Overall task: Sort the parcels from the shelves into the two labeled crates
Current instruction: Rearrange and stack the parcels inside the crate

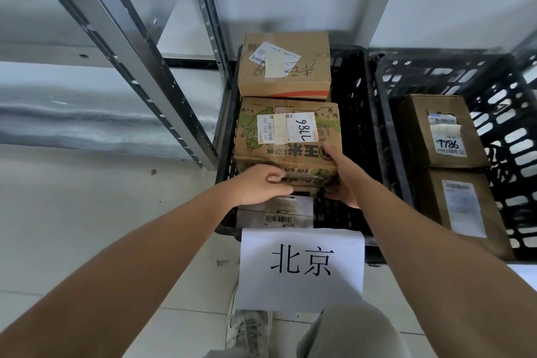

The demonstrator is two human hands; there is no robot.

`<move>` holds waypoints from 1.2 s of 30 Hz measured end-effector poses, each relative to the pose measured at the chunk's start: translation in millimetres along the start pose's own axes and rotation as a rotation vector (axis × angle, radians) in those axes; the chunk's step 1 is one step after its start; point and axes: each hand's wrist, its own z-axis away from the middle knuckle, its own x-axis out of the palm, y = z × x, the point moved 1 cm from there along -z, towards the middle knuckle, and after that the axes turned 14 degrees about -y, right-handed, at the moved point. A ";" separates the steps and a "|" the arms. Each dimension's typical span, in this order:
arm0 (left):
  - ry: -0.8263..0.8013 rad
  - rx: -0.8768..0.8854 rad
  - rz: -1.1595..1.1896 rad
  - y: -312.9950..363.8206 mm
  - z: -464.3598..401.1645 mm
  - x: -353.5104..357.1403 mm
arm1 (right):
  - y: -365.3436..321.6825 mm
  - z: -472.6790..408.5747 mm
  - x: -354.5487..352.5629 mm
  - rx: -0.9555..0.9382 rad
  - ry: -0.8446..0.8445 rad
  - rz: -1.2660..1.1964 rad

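A green-printed corn carton with a white label marked 7786 sits in the left black crate. My left hand grips its near left edge. My right hand holds its near right corner, thumb on top and fingers underneath. Behind it in the same crate lies a plain brown carton. A flat parcel with a barcode lies under my hands at the crate's front. A paper sign with two black characters hangs on this crate's front.
The right black crate holds two brown cartons, one behind the other. A grey metal shelf frame stands at the left, its upright close to the left crate. My leg and shoe are on the tiled floor below.
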 end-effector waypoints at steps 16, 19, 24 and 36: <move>0.503 -0.188 -0.751 -18.0 -8.5 -11.7 | 2.6 16.9 -4.8 -0.096 0.094 0.220; 0.525 -0.017 -0.643 -19.0 -3.9 -7.2 | -1.7 31.0 -8.2 -0.141 0.114 0.182; 0.622 0.207 -0.591 -13.2 29.9 -16.2 | -19.1 68.2 -11.0 -0.227 0.057 0.148; 0.856 0.566 -0.594 75.1 55.2 -54.7 | -67.6 130.3 -26.0 -0.491 -0.007 -0.045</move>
